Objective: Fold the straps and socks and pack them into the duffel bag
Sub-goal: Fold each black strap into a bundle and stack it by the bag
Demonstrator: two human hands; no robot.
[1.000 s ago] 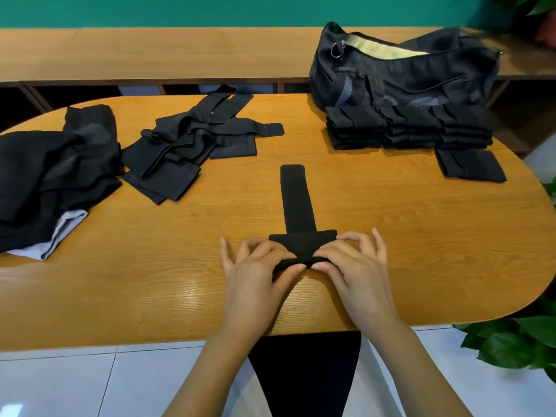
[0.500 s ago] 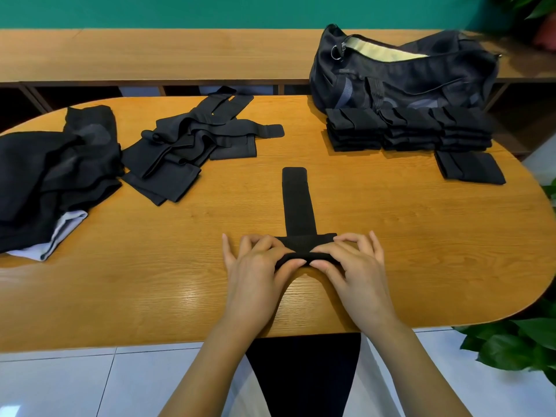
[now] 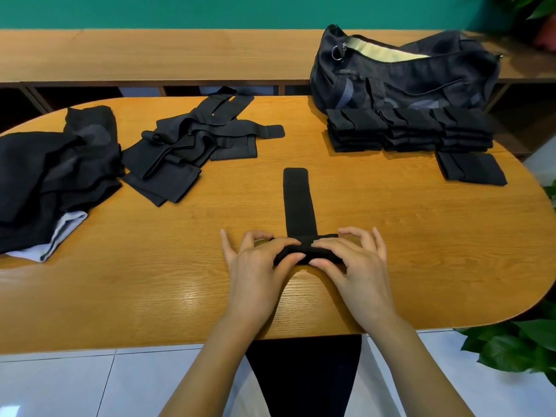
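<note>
Folding spot: lower centre of frame, on the oval wooden worktop [image 3: 391, 236], just inside its near edge.
Left hand [image 3: 255, 266]: fingers curled over the rolled near end of the black strap [image 3: 298, 203], thumb tucked against its near side; little finger stretched out flat on the wood.
Right hand [image 3: 355, 263]: forefinger and thumb pinch the same roll from the right; the outer fingers are lifted and spread.
Strap: the flat tail runs straight away from the roll toward mid-frame and ends in a squared tab.
Duffel bag [image 3: 403, 76]: upper right, at the far edge, zip open, pale yellow lining showing, metal ring [image 3: 337, 54] at its left end.
Folded stack [image 3: 409, 130]: rows of black folded pieces touching the bag's front; one single folded piece [image 3: 471, 168] lies just right of and nearer than them.
Loose straps [image 3: 192, 145]: tangled pile, upper left of centre.
Dark clothing heap [image 3: 54, 173]: far left, running off the frame.
Open room: bare wood on both sides of the strap tail, wider on the right; a broad bare patch lies left of the hands.
Edges: rounded right end with a leafy plant [image 3: 517, 347] just beyond; white floor tiles [image 3: 60, 380] lie below the near edge.
Markings: grey patches on the bag's front, too dark to read.
</note>
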